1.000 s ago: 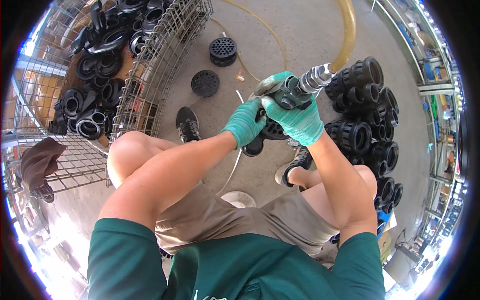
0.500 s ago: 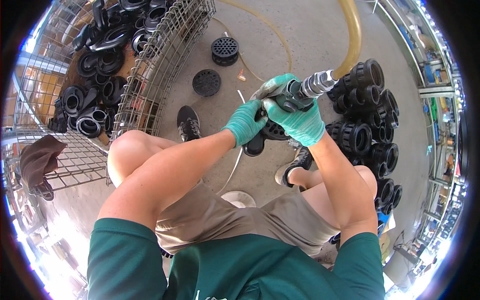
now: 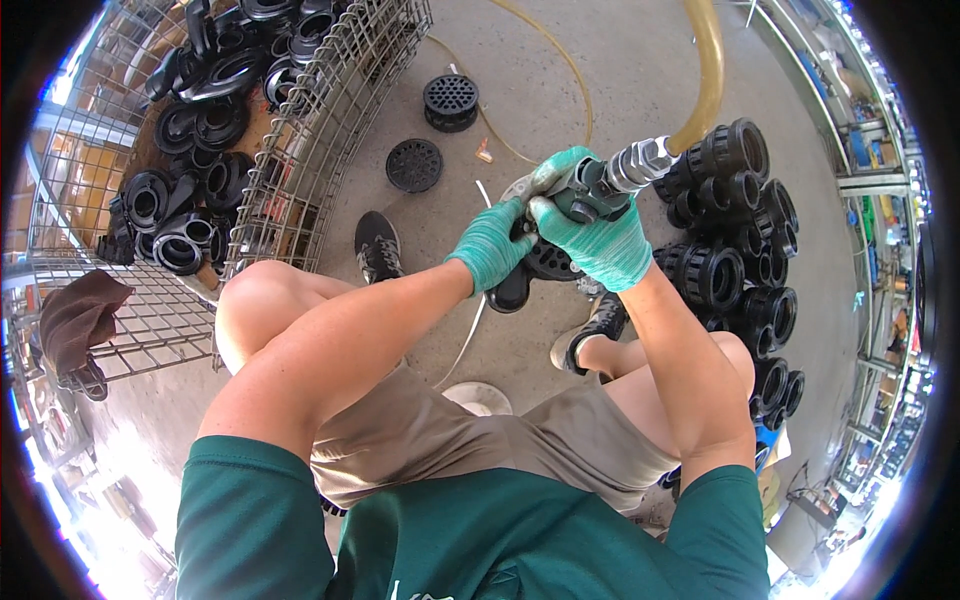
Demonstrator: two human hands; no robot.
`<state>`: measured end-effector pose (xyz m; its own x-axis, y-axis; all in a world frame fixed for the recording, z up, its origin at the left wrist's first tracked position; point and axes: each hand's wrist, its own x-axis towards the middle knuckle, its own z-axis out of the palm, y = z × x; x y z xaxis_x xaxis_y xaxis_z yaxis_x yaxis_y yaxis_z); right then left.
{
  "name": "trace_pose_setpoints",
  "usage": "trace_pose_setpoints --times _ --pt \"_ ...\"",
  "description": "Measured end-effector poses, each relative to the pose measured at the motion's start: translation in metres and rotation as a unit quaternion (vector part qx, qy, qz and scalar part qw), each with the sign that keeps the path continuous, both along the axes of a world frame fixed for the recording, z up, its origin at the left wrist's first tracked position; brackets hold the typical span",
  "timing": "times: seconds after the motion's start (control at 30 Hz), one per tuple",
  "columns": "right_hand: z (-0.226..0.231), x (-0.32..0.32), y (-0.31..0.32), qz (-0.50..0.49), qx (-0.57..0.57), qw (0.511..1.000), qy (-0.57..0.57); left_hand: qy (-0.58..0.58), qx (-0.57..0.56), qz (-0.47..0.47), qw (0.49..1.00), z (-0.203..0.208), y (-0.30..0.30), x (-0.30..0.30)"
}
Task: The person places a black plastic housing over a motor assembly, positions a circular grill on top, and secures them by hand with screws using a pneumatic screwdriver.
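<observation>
My right hand (image 3: pixel 608 248), in a green and grey work glove, is closed around a dark air-powered tool (image 3: pixel 590 192). A silver coupling (image 3: pixel 640 165) joins the tool to a yellowish hose (image 3: pixel 708 75). Gloved the same way, my left hand (image 3: pixel 492 245) is closed on a black plastic fitting (image 3: pixel 510 290) just left of the tool. Its rounded end shows below my fingers. Under both hands is a black perforated disc (image 3: pixel 550 262), partly covered. The tool's working end is hidden behind my gloves.
On the left stands a wire cage (image 3: pixel 325 120) full of black plastic fittings (image 3: pixel 230 75). Black ringed couplings (image 3: pixel 715 275) are piled at the right. Two perforated black pieces (image 3: pixel 413 165) (image 3: pixel 450 100) lie on the concrete floor ahead. A thin hose (image 3: pixel 560 55) curves across the floor.
The thick hose and the thin hose have shifted slightly right. Both hands keep nearly the same place and grip.
</observation>
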<state>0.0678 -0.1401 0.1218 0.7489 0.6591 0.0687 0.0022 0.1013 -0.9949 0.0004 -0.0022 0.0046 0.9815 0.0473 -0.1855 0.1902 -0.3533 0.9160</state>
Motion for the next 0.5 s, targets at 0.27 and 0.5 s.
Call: trace_pose_setpoints --times 0.27,0.5 --pt "-0.006 0.001 -0.004 0.008 -0.01 1.0 -0.02 0.001 0.003 0.0 1.0 0.01 -0.002 0.0" --pt "-0.002 -0.001 -0.003 -0.001 -0.023 0.999 -0.022 0.01 0.017 -0.008 1.0 0.011 -0.003 0.0"
